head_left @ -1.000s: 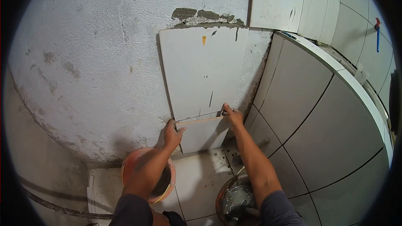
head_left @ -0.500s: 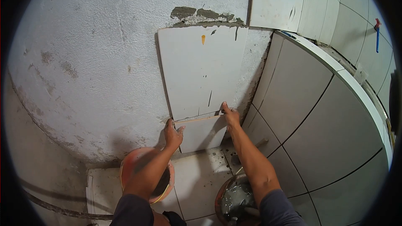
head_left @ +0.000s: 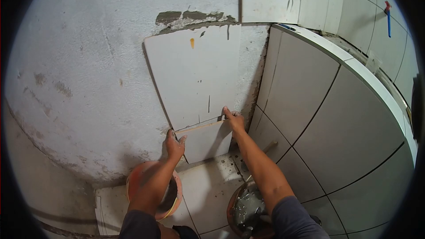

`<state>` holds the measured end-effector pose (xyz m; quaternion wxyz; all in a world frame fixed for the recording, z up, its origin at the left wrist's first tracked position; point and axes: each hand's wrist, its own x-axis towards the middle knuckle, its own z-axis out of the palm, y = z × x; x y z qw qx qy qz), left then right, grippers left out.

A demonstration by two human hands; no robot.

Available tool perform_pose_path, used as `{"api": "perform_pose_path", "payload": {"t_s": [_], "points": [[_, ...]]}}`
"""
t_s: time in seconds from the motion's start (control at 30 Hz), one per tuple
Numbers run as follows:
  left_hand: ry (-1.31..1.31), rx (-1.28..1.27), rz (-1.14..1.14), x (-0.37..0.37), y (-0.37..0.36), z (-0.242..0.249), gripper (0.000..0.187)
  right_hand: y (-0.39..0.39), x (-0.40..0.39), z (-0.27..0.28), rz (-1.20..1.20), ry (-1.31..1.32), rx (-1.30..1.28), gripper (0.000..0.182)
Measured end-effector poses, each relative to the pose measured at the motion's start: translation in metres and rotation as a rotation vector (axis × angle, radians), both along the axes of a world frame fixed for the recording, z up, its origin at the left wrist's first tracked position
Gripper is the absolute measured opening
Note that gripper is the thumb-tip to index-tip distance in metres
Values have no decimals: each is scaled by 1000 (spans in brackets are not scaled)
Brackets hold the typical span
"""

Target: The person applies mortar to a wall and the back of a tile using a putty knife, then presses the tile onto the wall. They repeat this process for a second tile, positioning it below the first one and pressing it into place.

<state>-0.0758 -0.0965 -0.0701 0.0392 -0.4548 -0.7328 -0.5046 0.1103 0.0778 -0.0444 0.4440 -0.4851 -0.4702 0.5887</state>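
A large white wall tile (head_left: 195, 75) with dark smears and one orange drip stands against the rough wall. Below it is a shorter white tile (head_left: 206, 144), its top edge tilted, with a narrow dark gap between the two. My left hand (head_left: 175, 145) grips the short tile's upper left corner, thumb over the front and fingers round the side edge. At the upper right corner my right hand (head_left: 234, 121) holds the same tile, its thumb pointing up over the gap to the large tile's lower edge. The fingers behind the edges are partly hidden.
An orange bucket (head_left: 178, 194) stands under my left forearm. By my right forearm is a bucket of cloudy water (head_left: 249, 208). A tiled low partition (head_left: 305, 79) rises on the right, with a pen (head_left: 285, 27) on its ledge. A blue-handled tap (head_left: 388, 20) is beyond.
The view has shifted, so the wall and tiles sit further left in the picture. Both hands keep their hold on the short tile, whose top edge looks slightly more tilted.
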Motion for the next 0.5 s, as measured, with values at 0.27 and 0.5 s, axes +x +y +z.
{"api": "perform_pose_path", "payload": {"t_s": [0.27, 0.5], "points": [[-6, 23, 30, -8, 4, -16, 47, 2, 15, -24, 41, -175, 291, 51], [-44, -34, -35, -9, -1, -11, 38, -2, 19, -33, 82, -351, 363, 44]]}}
